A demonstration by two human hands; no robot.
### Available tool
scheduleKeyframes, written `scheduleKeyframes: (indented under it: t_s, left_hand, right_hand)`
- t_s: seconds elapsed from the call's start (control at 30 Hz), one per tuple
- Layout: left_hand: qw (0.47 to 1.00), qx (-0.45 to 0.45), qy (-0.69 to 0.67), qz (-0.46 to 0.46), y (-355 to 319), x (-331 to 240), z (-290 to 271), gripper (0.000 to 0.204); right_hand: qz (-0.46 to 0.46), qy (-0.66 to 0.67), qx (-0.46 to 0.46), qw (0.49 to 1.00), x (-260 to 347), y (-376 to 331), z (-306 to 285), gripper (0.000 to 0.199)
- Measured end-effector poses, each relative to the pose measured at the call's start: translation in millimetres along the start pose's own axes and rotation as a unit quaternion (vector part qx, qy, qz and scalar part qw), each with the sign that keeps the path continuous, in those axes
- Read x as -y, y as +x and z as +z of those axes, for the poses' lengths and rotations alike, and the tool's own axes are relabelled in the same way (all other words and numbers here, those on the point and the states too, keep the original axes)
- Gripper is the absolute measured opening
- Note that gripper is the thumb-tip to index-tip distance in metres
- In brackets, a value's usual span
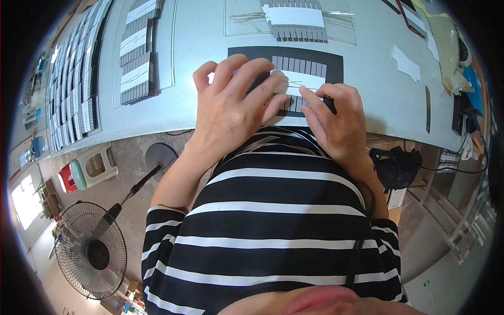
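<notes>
Lying on a black rectangular mat (336, 68) near the close edge of the pale, smooth counter (375, 102) is a flat panel (299, 65) of grey narrow strips crossed by a white band, with a few thin wires (294, 82) on the band. At the panel's left end is the bare left hand (231, 102), its fingers bent and spread, a gap showing between thumb and index tips; whether they pinch a wire, I cannot tell. At its right side is the bare right hand (338, 118), fingers curled, with thumb and index tips slightly apart over the panel; a small black object (329, 105) shows beside the curled fingers, but I cannot tell whether they grip it.

Beyond the mat sits another grey-and-white banded panel (296, 16), long thin wires sticking out at its 2 sides. To the left stand stacks of similar panels (137, 76); to the right lie a white paper piece with angled corners (406, 64) and a narrow dark strip (428, 109).
</notes>
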State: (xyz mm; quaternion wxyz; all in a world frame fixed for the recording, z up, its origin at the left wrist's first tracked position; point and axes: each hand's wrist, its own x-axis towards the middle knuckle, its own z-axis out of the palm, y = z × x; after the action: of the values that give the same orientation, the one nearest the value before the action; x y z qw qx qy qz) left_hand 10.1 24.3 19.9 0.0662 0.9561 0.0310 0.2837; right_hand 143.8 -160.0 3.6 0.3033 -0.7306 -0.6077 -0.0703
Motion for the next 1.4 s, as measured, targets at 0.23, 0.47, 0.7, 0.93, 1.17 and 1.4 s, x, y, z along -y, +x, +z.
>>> scheduleKeyframes:
  t_s: [0.23,0.47,0.7,0.93,1.17,1.4]
  left_hand:
    - [0.998,0.043,-0.031,0.019,2.1,-4.0,8.2,0.027]
    - [0.997,0.056,-0.042,0.032,1.9,-3.4,9.8,0.028]
    - [0.997,0.066,-0.004,0.039,-2.1,-8.4,8.1,0.033]
    - [0.997,0.072,-0.006,0.031,-4.7,-16.8,4.8,0.04]
    - [0.998,0.06,-0.002,0.027,-2.1,-15.3,11.5,0.043]
    - [0.995,0.097,0.021,0.017,-3.0,-17.6,5.9,0.049]
  right_hand:
    - [-0.012,-0.014,-0.009,1.0,-1.6,-0.4,3.2,0.041]
    - [-0.013,-0.019,-0.006,1.0,-1.0,1.5,2.5,0.039]
    - [-0.014,-0.02,-0.008,1.0,1.2,0.7,1.4,0.04]
    - [0.007,-0.005,0.0,1.0,6.4,1.5,0.7,0.044]
    - [0.015,0.032,-0.073,0.997,-9.4,0.5,-10.2,0.033]
    - [0.357,-0.063,-0.388,0.847,-162.3,-44.8,-177.2,0.022]
